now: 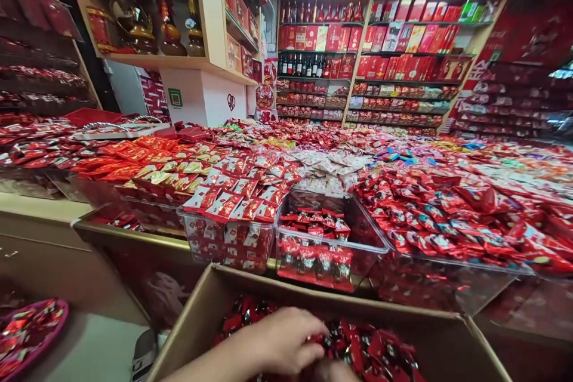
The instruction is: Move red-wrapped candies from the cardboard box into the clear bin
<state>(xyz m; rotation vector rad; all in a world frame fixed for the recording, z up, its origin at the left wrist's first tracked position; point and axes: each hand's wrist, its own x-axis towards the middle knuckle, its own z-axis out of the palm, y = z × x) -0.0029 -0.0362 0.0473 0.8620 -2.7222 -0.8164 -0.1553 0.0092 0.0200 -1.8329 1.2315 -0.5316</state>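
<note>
Small red and dark wrapped packets [376, 346] lie loose inside an open cardboard box [331, 298] at the bottom centre. My left hand [286, 337] reaches into the box from the lower left, its fingers curled down among the packets; what lies under the fingertips is hidden. Low at the frame's bottom edge, only a blurred part of my right hand [338, 370] shows, close to the left fingers. Just beyond the box stands a clear plastic bin [378, 242], partly filled with rows of red packets [313, 256].
A full clear bin of red and white packets [228, 239] stands left of the part-filled one. Heaped sweets [447, 215] spread right and behind. A pink-rimmed basket [33, 334] sits lower left. Shelves with bottles and red boxes [322, 39] line the back wall.
</note>
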